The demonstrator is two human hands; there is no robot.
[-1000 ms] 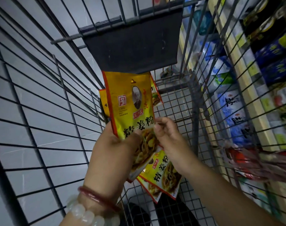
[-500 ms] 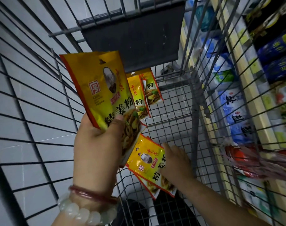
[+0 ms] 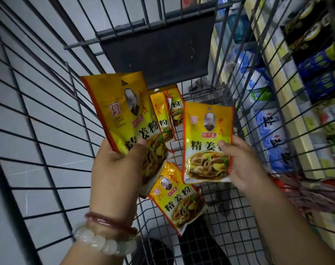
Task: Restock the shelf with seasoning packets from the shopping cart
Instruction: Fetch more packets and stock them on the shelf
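We are gathering packets out of the shopping cart [image 3: 48,131] — our left hand [image 3: 117,169] grips one seasoning packet [image 3: 124,111], our right hand [image 3: 245,165] pinches another [image 3: 206,142]; next, the shelf [image 3: 277,104] at right.

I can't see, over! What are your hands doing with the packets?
Left hand grips one ginger powder packet. Right hand holds another packet. More in cart. Nothing blocking.

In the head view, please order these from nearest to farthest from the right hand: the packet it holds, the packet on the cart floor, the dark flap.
1. Packet it holds, gripped by the right hand.
2. Packet on the cart floor, lower left.
3. Dark flap, at the cart's far end.
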